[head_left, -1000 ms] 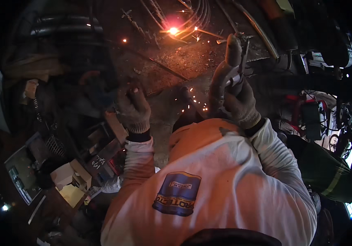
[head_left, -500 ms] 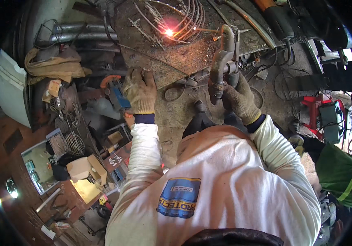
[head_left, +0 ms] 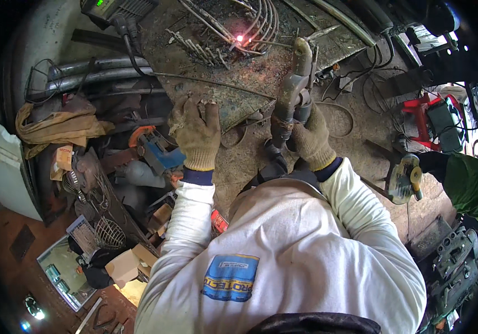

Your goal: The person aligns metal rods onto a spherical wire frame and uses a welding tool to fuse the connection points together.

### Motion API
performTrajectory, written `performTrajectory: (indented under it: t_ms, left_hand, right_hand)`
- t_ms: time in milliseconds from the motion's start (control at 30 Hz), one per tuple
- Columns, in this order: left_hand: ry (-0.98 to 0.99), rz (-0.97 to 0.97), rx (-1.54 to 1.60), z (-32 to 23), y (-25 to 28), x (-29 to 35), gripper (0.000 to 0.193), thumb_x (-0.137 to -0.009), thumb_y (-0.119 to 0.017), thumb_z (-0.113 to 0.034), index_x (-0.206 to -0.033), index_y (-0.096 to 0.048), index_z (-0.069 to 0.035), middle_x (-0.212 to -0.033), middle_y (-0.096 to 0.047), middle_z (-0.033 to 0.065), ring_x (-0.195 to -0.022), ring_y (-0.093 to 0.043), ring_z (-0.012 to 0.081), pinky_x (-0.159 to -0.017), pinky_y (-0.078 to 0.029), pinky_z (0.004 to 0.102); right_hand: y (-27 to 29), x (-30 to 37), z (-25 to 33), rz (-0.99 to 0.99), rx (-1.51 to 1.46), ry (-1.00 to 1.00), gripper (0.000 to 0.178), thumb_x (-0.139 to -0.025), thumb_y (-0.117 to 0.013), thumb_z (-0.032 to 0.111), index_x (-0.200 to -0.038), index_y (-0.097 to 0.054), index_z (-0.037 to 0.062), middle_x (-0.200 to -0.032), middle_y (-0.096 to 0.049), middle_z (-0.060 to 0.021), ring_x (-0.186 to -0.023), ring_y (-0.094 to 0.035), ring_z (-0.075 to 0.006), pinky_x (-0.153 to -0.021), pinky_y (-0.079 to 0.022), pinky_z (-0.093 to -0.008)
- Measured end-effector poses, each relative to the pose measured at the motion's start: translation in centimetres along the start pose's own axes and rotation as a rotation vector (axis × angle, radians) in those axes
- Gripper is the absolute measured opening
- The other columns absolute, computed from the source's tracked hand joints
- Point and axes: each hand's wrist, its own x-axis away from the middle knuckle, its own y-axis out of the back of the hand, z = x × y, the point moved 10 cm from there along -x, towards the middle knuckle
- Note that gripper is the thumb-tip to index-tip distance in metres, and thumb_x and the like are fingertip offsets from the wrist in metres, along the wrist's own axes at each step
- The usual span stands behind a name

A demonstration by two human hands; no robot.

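My right hand, in a tan knit glove, is closed round the handle of a worn welding electrode holder. A thin electrode runs from its jaw leftward to a glowing pink spot. That spot lies on a cage of bent metal rods on the worktable. My left hand, also gloved, is apart from the cage, at the near left edge of the worktable, fingers stretched out and holding nothing. Whether its fingertips rest on the table I cannot tell. A long thin rod lies just beyond it.
Short rod pieces lie left of the cage. A machine with a green display stands top left. Metal pipes, a brown cloth and a blue tool crowd the left. At right are a red stool and a person's green garment.
The bright arc and its orange light have shrunk to a smaller pink glow. The view has shifted, bringing the display machine into sight. My right hand still grips the holder; the left stays open.
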Motion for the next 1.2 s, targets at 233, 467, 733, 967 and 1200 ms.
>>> performTrajectory:
  t_ms: [233,467,733,967,1200]
  left_hand:
    - [-0.013,-0.009,0.004,0.8,-0.4,0.1,0.034,-0.083,-0.073,-0.028,-0.11,-0.068,-0.008,-0.117,-0.062,0.0167,-0.112,-0.057,0.0351,-0.097,-0.043,0.0477]
    - [0.019,0.037,0.031,0.7,-0.3,-0.2,0.033,-0.083,-0.073,-0.03,-0.107,-0.069,-0.006,-0.118,-0.062,0.0176,-0.112,-0.057,0.0362,-0.096,-0.043,0.0487]
    - [0.02,0.033,-0.006,0.8,-0.4,-0.1,0.035,-0.085,-0.072,-0.032,-0.107,-0.069,-0.005,-0.118,-0.062,0.0178,-0.112,-0.057,0.0359,-0.096,-0.042,0.0482]
    - [0.019,0.063,0.043,0.5,-0.3,-0.3,0.038,-0.085,-0.072,-0.033,-0.109,-0.068,-0.004,-0.118,-0.062,0.0177,-0.112,-0.056,0.0355,-0.096,-0.042,0.0488]
    - [0.017,0.064,0.014,0.7,-0.5,0.0,0.037,-0.085,-0.071,-0.032,-0.11,-0.068,-0.004,-0.119,-0.062,0.0179,-0.114,-0.056,0.0357,-0.098,-0.041,0.0486]
  right_hand:
    - [-1.0,-0.9,0.7,0.01,0.125,0.015,0.04,-0.084,-0.071,0.016,-0.121,-0.061,0.0034,-0.106,-0.07,-0.01,-0.096,-0.066,-0.0197,-0.085,-0.051,-0.0347]
    - [-1.5,-1.2,1.1,0.056,-0.031,-0.057,0.044,-0.084,-0.072,0.014,-0.124,-0.059,0.0021,-0.107,-0.07,-0.0082,-0.097,-0.066,-0.0172,-0.088,-0.051,-0.0329]
    - [-1.2,-1.5,0.8,0.071,0.056,-0.043,0.047,-0.084,-0.072,0.016,-0.126,-0.058,0.0018,-0.11,-0.07,-0.0099,-0.101,-0.066,-0.0197,-0.091,-0.05,-0.0337]
    - [-1.3,-1.4,0.6,0.076,0.076,-0.041,0.048,-0.084,-0.072,0.018,-0.127,-0.058,0.0021,-0.111,-0.069,-0.0108,-0.102,-0.066,-0.0203,-0.091,-0.05,-0.0341]
    - [-1.9,-1.4,0.7,0.12,-0.002,-0.075,0.047,-0.084,-0.073,0.017,-0.126,-0.057,0.0032,-0.108,-0.069,-0.0091,-0.098,-0.065,-0.0179,-0.088,-0.051,-0.0326]
